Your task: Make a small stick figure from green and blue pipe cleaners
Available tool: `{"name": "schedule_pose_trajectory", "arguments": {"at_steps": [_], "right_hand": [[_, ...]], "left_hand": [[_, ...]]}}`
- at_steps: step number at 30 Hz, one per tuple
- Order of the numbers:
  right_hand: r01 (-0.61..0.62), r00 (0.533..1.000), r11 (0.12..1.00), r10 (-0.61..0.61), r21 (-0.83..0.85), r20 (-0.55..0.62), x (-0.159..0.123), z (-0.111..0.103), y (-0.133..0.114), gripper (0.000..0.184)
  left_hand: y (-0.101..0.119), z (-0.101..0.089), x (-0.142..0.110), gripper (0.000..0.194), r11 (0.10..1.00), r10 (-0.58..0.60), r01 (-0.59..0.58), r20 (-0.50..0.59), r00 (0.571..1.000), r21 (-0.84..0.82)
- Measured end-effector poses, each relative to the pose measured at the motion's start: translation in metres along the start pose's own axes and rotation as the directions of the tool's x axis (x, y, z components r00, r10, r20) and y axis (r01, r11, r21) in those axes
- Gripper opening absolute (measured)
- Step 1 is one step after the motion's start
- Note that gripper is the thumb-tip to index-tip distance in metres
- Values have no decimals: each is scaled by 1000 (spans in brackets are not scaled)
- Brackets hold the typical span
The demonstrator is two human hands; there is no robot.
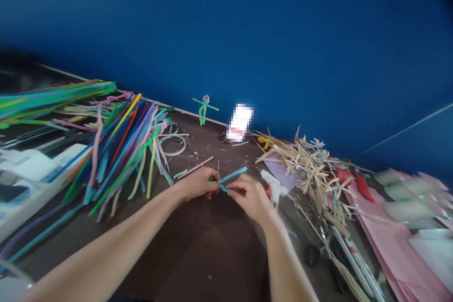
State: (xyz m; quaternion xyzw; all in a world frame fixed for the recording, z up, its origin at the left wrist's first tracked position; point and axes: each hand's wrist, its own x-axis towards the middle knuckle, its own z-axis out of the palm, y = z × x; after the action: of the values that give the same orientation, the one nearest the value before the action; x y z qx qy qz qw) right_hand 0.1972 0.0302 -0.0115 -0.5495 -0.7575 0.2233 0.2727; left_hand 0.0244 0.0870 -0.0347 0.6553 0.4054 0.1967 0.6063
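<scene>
I am pinching a short blue pipe cleaner (231, 175) between both hands, just above the dark tabletop (205, 250) and near its middle. My left hand (196, 184) is curled nearly closed around one end, where a bit of green pipe cleaner (211, 180) is showing between my fingers. My right hand (248, 196) is closing in a loose pinch on the blue stem beside it. I cannot tell from this view whether the blue and green pieces are twisted together.

A pink pipe cleaner (195, 167) is lying just past my left hand. Farther left, a big heap of multicoloured pipe cleaners (120, 151) is spreading across the table, mostly unbent, with a pale coil (173, 145) beside it. Against the blue wall (226, 33), a small green pipe-cleaner figure (203, 109) is standing already shaped, next to a white object (239, 122) too blurred to identify.

To my right, a white hot glue gun (272, 188) is lying near my right hand, beside lilac paper (279, 172) and a tangle of dried straw (304, 170). Red scraps (364, 188) and pink paper sheets (396, 245) are spreading toward the far right corner.
</scene>
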Motion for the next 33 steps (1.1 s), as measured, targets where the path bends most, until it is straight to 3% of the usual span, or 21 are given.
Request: {"name": "schedule_pose_trajectory", "arguments": {"at_steps": [5,9,12,14,16,19,22,25,27,30,33], "right_hand": [[33,997,998,-30,44,-70,1,5,-7,13],[-158,987,936,160,316,21,3,10,-3,15],[-412,910,698,349,586,223,4,14,4,12],[-494,863,499,383,712,330,3,16,7,9],[-498,860,374,324,782,394,2,16,8,9],[-518,855,297,186,802,484,2,16,8,15],[-493,870,282,187,823,457,5,17,11,19],[-320,927,303,294,898,232,9,21,15,17],[-212,940,408,334,888,70,11,25,16,15],[-157,944,611,323,776,-63,12,31,15,10],[-138,942,673,315,726,-112,12,34,12,9]], "left_hand": [[0,0,1,7,999,-6,6,4,1000,-39],[6,-2,-4,5,994,113,-113,80,990,-3],[10,-3,-9,4,982,186,-188,133,973,2],[11,-4,-11,5,979,204,-203,157,966,-22],[10,-4,-12,6,978,205,-193,196,959,-79],[5,-2,-9,10,956,210,-145,251,945,-254],[-2,3,-4,14,887,192,-89,187,963,-454],[-5,9,1,16,828,109,-34,100,989,-559],[-6,12,3,17,804,69,-20,60,996,-594],[-5,15,5,16,791,23,-28,-15,1000,-611],[-3,18,5,16,810,-11,-47,-96,995,-585]]}}
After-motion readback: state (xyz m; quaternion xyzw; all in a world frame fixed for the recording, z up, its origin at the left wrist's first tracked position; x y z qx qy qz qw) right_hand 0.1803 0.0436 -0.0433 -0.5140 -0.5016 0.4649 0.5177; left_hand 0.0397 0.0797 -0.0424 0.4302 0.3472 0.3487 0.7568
